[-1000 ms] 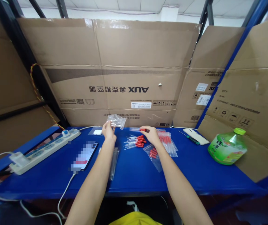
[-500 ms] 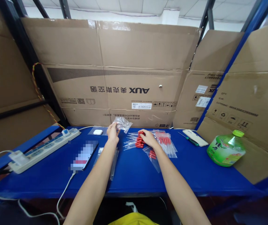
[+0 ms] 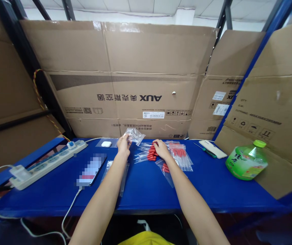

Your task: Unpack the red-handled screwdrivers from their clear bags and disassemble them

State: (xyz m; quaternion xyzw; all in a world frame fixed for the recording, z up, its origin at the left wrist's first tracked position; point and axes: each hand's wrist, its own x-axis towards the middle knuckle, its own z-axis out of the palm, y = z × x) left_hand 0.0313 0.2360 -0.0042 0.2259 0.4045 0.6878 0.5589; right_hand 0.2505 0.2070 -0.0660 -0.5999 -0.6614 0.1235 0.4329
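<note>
here left hand (image 3: pixel 123 144) pinches clear bag (image 3: pixel 135 135); right hand (image 3: pixel 160 149) touches red-capped tubes (image 3: pixel 149 153).

Green bottle (image 3: pixel 246 162) far right, phone (image 3: pixel 91 169) + power strip (image 3: pixel 47 163) left, white earbud case (image 3: pixel 106 144) at back.

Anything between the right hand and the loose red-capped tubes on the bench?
Nothing visible. The right hand rests right at the pile of red-capped tubes on the blue bench, fingertips at the caps. The left hand holds a clear bag up and to the side, out of the path.
</note>
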